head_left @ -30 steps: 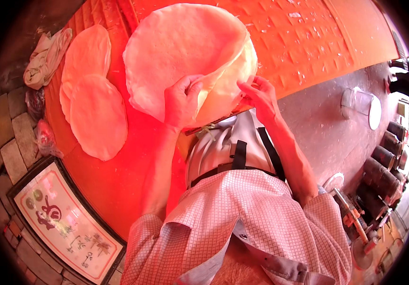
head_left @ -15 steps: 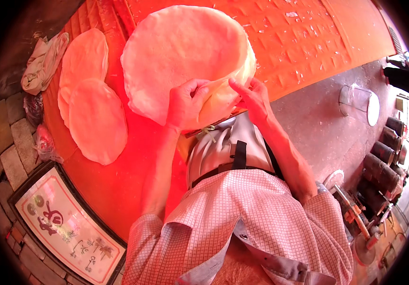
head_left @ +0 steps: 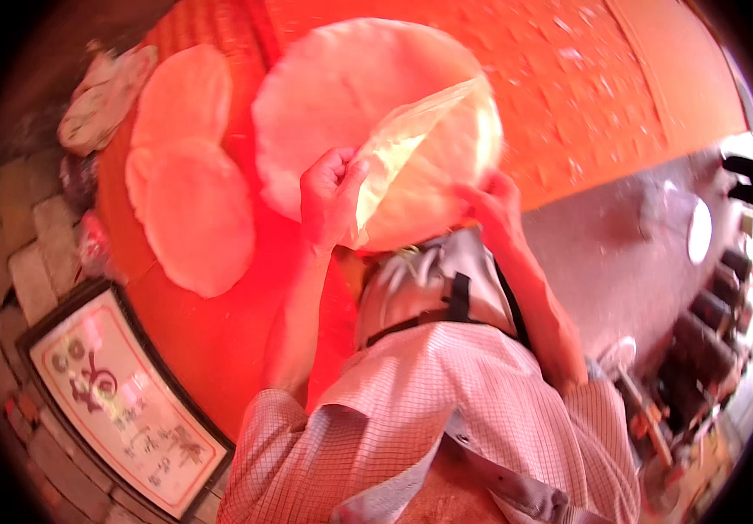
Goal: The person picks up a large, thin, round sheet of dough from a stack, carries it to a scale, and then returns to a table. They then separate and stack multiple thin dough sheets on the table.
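Observation:
A large stack of thin, round, pale flatbread-like sheets (head_left: pixel 324 105) lies on the orange-red table. My left hand (head_left: pixel 331 196) is closed on the near edge of the top sheet (head_left: pixel 398 140), a thin, limp, yellowish layer. That sheet is partly peeled up and folded over, standing slanted above the stack. My right hand (head_left: pixel 493 208) is at the near right rim of the stack, its fingers pointing at the sheets. Motion blurs those fingers, so their grip does not show clearly.
Two smaller overlapping round sheets (head_left: pixel 197 227) lie left of the stack. A crumpled cloth (head_left: pixel 107 100) is at the table's far left. A framed panel (head_left: pixel 123 402) stands at lower left. Beyond the table's right edge are a clear bin-like container (head_left: pixel 673 214) and dark cylinders (head_left: pixel 713 332).
The top sheet's near edge has been lifted and folded upward in my left hand. My right hand has come away from it and moved down and right. The whole view has shifted slightly.

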Tool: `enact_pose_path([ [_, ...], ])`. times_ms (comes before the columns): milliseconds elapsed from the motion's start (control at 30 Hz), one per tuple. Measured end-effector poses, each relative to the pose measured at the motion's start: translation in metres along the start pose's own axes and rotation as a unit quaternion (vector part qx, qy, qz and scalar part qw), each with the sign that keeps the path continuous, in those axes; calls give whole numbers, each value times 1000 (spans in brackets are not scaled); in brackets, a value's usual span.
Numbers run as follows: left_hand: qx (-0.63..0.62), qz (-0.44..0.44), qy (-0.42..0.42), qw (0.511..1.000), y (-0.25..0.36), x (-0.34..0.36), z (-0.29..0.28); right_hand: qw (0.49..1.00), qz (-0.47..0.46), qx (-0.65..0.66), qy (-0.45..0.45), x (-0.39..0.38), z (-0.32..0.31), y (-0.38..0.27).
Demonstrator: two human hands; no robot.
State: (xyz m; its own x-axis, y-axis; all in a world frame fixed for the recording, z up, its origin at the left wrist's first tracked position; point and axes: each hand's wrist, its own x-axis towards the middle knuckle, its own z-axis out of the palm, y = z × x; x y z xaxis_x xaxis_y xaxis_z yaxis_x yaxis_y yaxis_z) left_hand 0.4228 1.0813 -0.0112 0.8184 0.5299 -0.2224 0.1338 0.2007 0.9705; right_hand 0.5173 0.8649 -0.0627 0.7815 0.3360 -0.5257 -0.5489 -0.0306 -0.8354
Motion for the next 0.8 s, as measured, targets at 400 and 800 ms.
enact_pose_path([
  [400, 184, 199, 28, 962, 249, 139, -117, 999, 50, -4, 0, 5, 8, -6],
  [800, 28, 152, 356, 921, 247, 218, -394, 999, 44, 8, -27, 6, 8, -6],
])
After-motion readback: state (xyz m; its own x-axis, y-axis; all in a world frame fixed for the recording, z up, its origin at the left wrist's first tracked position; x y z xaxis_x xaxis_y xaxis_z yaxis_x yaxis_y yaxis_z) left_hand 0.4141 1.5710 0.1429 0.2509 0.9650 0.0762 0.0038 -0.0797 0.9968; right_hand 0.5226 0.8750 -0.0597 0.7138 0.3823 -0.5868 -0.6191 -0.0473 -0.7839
